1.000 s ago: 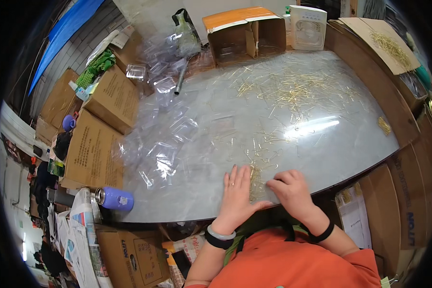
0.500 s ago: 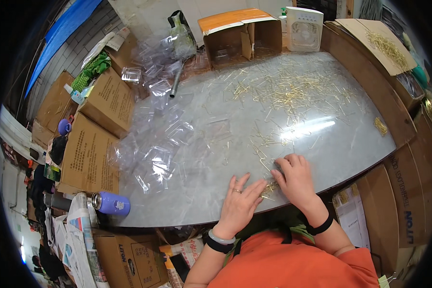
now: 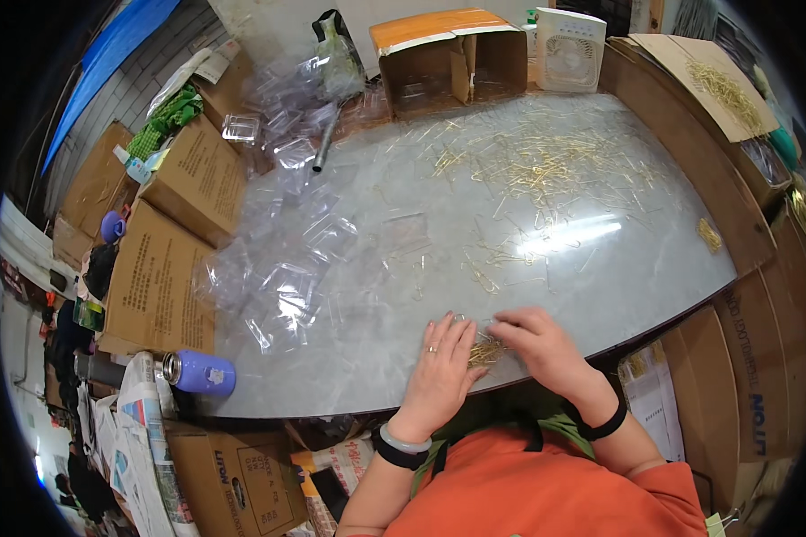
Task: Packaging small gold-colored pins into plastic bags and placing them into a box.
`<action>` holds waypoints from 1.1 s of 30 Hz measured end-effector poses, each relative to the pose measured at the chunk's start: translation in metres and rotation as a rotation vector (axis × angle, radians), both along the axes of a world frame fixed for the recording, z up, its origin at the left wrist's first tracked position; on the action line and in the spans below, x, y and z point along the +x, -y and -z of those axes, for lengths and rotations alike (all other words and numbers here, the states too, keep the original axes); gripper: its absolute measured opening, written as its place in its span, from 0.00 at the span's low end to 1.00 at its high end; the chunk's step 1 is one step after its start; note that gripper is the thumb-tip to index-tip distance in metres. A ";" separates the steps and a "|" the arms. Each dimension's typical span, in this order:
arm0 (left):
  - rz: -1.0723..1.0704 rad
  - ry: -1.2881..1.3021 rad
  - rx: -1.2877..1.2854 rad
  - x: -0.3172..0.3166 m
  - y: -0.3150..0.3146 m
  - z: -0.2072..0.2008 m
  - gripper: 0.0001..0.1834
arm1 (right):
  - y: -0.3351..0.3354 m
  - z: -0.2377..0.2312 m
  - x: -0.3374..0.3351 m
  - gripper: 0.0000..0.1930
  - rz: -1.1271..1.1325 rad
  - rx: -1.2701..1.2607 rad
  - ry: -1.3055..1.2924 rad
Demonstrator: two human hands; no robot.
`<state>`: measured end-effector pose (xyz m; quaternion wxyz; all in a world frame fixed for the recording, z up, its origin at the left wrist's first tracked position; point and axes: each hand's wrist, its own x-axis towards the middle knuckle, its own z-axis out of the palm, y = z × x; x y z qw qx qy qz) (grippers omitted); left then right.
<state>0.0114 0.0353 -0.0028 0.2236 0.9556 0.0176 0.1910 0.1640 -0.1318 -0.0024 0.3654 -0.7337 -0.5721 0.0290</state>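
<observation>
A small bunch of gold wire hooks lies by the near edge of the grey table, between my two hands. Along its left side rests my left hand, fingers stretched out and the thumb next to the hooks. My right hand reaches over from the right with its fingers bent together, pinching at hooks by the top of the bunch; the fingertips are partly hidden. Farther up lie several loose hooks, and a wide scatter of gold hooks covers the far right of the table.
Clear plastic cases are heaped on the left, with a dark tube behind. A purple bottle stands at the near left corner. Cartons line the left side. An orange-topped box and a white fan stand at the back.
My right hand has drawn in toward my left, bringing hooks from the loose group to the bunch. My left hand has shifted slightly, its fingers straighter. The view has tilted a little.
</observation>
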 end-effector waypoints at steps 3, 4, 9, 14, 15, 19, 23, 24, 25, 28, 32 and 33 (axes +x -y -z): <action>-0.027 -0.002 0.004 -0.002 0.002 0.002 0.35 | 0.011 0.004 -0.009 0.24 0.180 0.036 -0.076; -0.035 -0.004 -0.002 -0.001 0.004 0.004 0.35 | 0.013 -0.001 -0.017 0.27 0.213 0.025 -0.081; -0.051 0.011 -0.020 0.004 0.006 0.008 0.29 | -0.003 -0.011 -0.032 0.38 -0.035 0.032 -0.145; -0.069 0.011 -0.049 0.003 0.006 0.006 0.26 | 0.014 -0.019 0.022 0.42 -0.205 -0.121 -0.133; -0.055 0.007 -0.020 0.004 0.006 0.005 0.27 | 0.015 -0.020 0.024 0.40 -0.209 -0.154 -0.049; -0.014 -0.020 0.037 0.006 0.006 -0.001 0.32 | 0.004 -0.019 0.009 0.31 -0.049 -0.177 0.114; 0.036 -0.038 -0.001 0.003 0.006 -0.005 0.37 | -0.005 -0.002 -0.017 0.21 0.172 -0.056 0.082; 0.037 -0.037 0.001 0.004 0.006 -0.005 0.36 | -0.003 -0.001 -0.016 0.20 0.162 -0.016 0.039; 0.033 -0.038 0.002 0.003 0.005 -0.002 0.35 | -0.002 0.002 -0.014 0.20 0.146 0.023 -0.007; -0.026 -0.014 0.005 0.004 0.009 0.005 0.32 | 0.002 0.007 -0.016 0.20 0.137 0.106 -0.147; -0.114 0.001 0.049 0.016 0.021 0.011 0.26 | -0.002 0.005 -0.026 0.22 0.020 0.144 -0.471; -0.106 0.002 0.040 0.017 0.022 0.011 0.26 | 0.001 0.004 -0.024 0.23 0.044 0.148 -0.415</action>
